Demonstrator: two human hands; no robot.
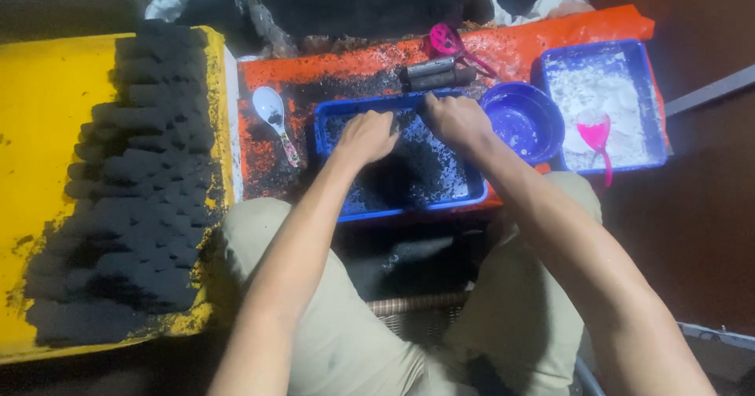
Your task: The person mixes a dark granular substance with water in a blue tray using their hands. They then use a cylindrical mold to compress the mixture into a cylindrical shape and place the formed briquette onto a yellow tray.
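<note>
In the blue tray [330, 121], long axis left-right, left hand [366, 136] and right hand [456, 119] pressed on black powder [409, 172], grip unclear.

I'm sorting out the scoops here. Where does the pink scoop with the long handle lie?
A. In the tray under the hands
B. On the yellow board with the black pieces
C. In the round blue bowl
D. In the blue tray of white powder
D: the pink scoop lies on the white powder in the blue tray to the right of the round blue bowl, away from both hands.
</note>
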